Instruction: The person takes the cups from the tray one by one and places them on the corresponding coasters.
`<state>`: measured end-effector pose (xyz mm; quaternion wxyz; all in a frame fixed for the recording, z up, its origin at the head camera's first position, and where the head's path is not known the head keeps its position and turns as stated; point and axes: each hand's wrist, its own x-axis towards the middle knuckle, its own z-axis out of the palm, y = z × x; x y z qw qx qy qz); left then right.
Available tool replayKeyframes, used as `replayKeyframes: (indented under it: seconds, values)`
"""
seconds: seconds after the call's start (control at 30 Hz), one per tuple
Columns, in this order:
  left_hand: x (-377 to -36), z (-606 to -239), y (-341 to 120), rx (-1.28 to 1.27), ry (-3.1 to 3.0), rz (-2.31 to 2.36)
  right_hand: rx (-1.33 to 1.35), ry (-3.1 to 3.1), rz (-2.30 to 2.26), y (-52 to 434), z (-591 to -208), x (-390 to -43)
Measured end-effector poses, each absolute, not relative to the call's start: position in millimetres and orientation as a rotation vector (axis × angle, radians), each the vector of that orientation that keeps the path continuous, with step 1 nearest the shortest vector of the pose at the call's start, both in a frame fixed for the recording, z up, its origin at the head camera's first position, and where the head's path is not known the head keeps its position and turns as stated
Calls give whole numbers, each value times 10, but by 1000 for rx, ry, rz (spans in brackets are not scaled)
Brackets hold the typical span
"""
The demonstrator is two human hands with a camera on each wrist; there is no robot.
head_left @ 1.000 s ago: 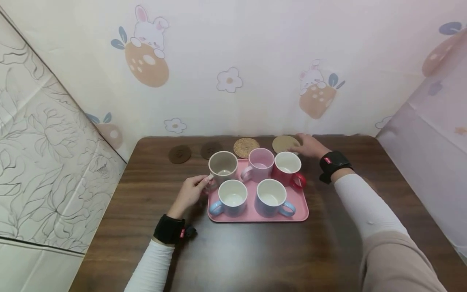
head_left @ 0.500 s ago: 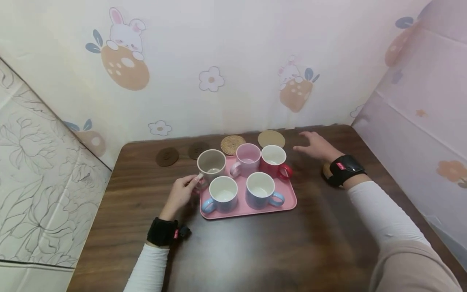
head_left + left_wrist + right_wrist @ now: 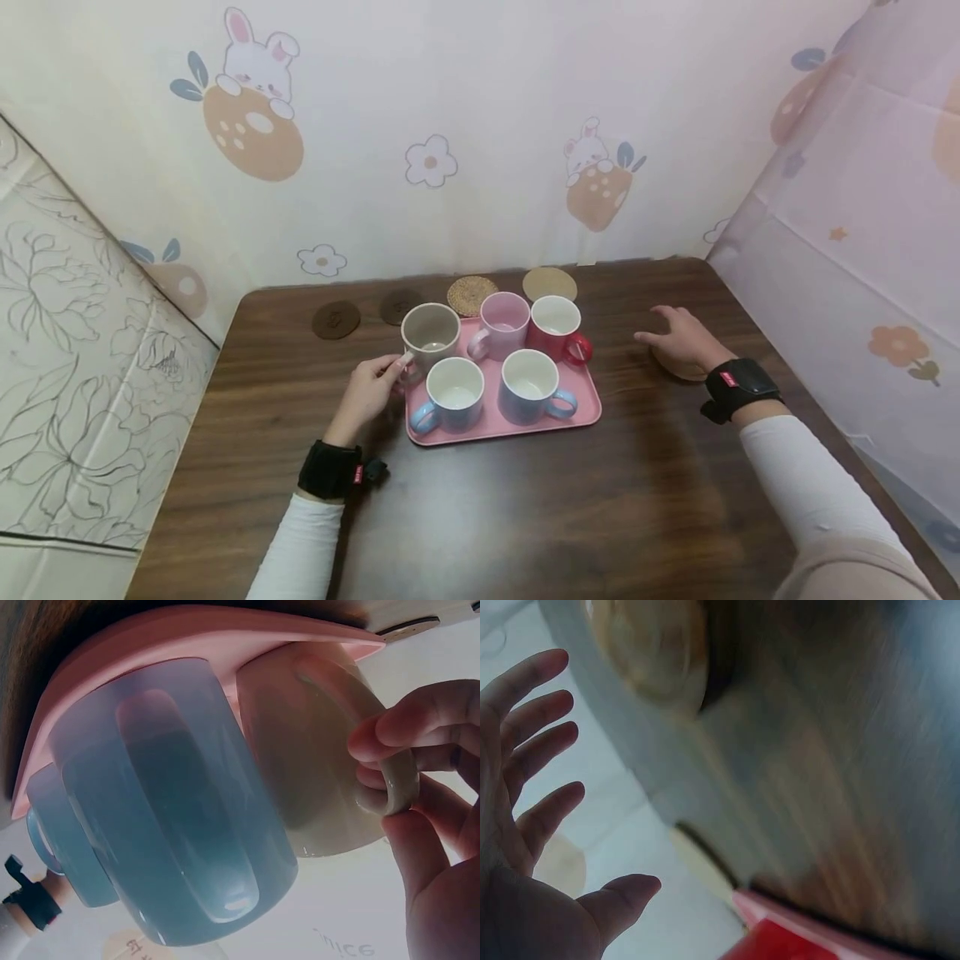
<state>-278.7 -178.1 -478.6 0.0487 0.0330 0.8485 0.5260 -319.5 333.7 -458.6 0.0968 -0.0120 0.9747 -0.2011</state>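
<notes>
Clearly the left hand (image 3: 369, 392) pinches the handle of the beige mug (image 3: 430, 335) at the far left corner of the pink tray (image 3: 588, 410). I'd judge a tilted lift could knock the blue mug (image 3: 453, 392) just beside it. All five mugs look empty. The right hand (image 3: 678, 340), fingers spread, hovers over a coaster (image 3: 675, 367) to the right.
</notes>
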Motion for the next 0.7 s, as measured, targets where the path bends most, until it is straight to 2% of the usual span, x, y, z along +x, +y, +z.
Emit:
replayKeyframes:
  seconds: [0.43, 0.7]
  values:
    - [-2772, -4743, -1767, 78, 2578, 1567, 173, 2883, -522, 3676, -4941, -2974]
    - [-2789, -4746, -1780, 69, 2567, 1575, 213, 2906, -544, 3656, -4954, -2967]
